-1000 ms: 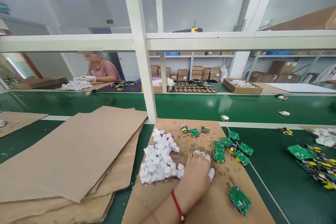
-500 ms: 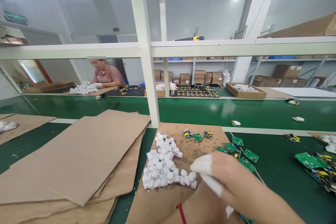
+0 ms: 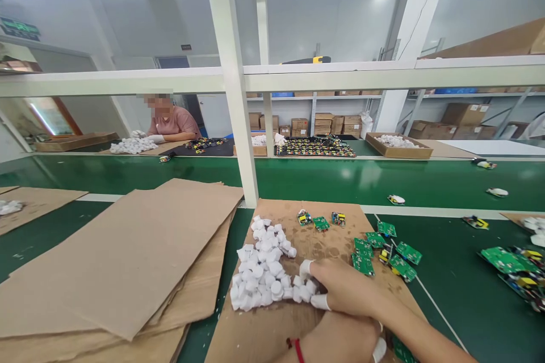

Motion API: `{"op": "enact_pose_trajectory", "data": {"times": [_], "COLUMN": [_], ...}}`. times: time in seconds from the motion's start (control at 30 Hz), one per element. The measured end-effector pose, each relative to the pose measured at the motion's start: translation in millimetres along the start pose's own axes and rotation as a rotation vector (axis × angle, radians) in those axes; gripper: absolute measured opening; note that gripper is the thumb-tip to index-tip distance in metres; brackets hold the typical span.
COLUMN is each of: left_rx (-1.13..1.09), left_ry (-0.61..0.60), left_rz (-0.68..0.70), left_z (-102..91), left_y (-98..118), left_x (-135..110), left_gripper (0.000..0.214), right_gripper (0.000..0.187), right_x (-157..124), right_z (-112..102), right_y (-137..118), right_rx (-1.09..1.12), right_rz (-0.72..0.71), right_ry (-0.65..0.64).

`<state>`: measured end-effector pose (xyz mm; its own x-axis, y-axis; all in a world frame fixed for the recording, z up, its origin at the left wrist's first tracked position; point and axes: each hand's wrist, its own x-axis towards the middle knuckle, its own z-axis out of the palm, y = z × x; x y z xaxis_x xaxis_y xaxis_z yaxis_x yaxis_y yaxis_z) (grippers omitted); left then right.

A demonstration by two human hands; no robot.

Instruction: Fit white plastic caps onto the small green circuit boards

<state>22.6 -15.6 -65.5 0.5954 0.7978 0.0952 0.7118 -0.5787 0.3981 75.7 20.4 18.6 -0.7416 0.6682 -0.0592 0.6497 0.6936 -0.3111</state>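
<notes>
Right hand (image 3: 347,292) at caps (image 3: 264,272) pile, right edge; fingers apart, tips on caps, none clamped. Left hand (image 3: 340,337) under right forearm, grip unclear. Boards (image 3: 385,249) loose beside, heap big: bulk left.

Right hand (image 3: 349,292): white rubber cots are worn on the fingers (image 3: 305,268). Left hand (image 3: 340,339): a white cot (image 3: 378,350) and a red cord bracelet (image 3: 296,350) are worn.

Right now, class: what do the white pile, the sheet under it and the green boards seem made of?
White pieces: probably moulded plastic, matt, uniform rounded shapes. Sheet: brown cardboard, dull, scuffed surface. Green boards: likely laminate circuit boards, glossy green coating, some with yellow parts.
</notes>
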Motion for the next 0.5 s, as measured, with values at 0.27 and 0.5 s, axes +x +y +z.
{"op": "enact_pose_trajectory", "data": {"times": [0.27, 0.5], "left_rx": [-0.056, 0.102], "left_ry": [-0.072, -0.145], "left_rz": [0.176, 0.221], "left_z": [-22.3, -28.1], "left_y": [-5, -12], "left_x": [-7, 3], "left_gripper": [0.053, 0.045], "right_gripper": [0.014, 0.015], "right_x": [8, 24], "right_z": [14, 17], "right_y": [14, 37], "right_rx": [0.147, 0.120], "right_rz": [0.012, 0.137], "right_ry": [0.197, 0.330]}}
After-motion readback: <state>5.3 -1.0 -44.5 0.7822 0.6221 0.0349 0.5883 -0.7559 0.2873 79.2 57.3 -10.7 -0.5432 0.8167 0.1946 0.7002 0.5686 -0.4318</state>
